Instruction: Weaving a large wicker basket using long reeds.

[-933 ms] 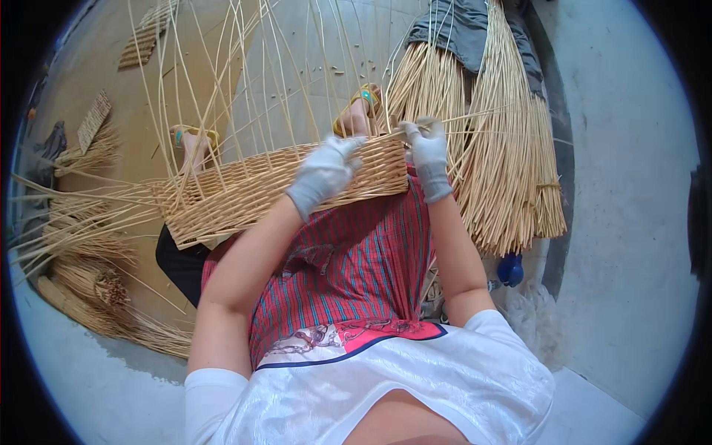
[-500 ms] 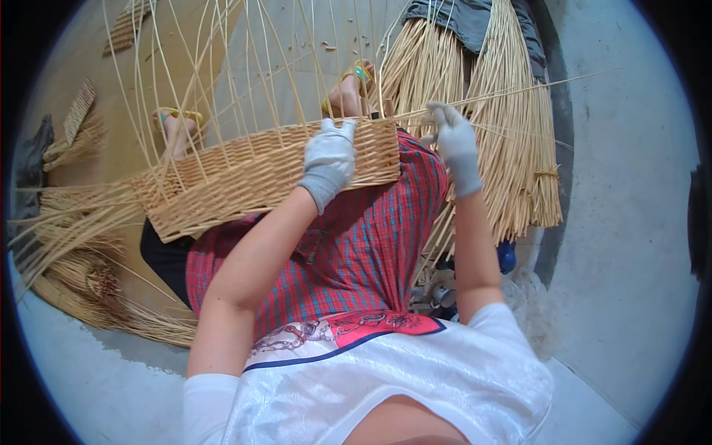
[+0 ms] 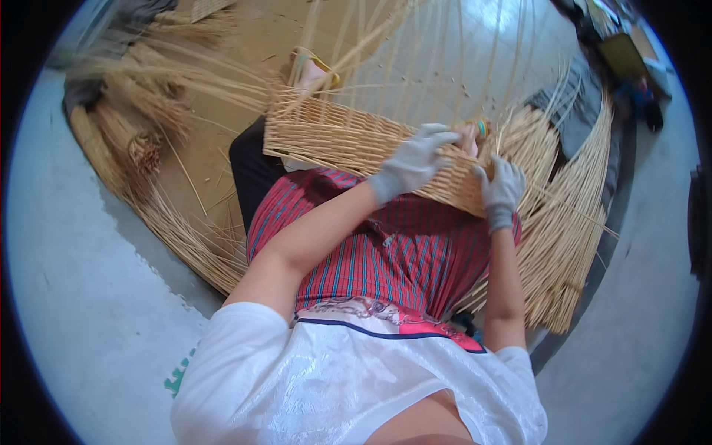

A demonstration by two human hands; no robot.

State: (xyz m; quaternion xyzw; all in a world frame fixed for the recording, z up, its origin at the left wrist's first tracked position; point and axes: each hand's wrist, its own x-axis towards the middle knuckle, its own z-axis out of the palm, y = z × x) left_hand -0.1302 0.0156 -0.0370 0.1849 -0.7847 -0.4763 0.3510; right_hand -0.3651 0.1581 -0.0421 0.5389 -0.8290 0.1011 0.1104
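A long rectangular basket of tan wicker (image 3: 319, 126) lies tilted across my lap, with long loose rods rising from it. My left hand (image 3: 411, 163), in a pale grey glove, is closed over its upper edge right of the middle. At the basket's right end is my gloved right hand (image 3: 503, 189), its fingers bent near the edge and the loose rods; what they grip is too blurred to make out. My red plaid apron (image 3: 386, 252) shows below the basket, and my sandalled feet (image 3: 311, 74) show behind it.
Bundles of long rods (image 3: 564, 230) lie on my right on dark cloth. More rod bundles (image 3: 133, 156) and scraps lie on the tan board (image 3: 208, 37) to the left. Pale concrete floor (image 3: 96, 245) surrounds them, and dark clutter (image 3: 630, 74) stands at the back right.
The view has swung left, shifting the scene rightward. My right hand has come back toward the basket's end from out beside it. My left hand stays on the upper edge.
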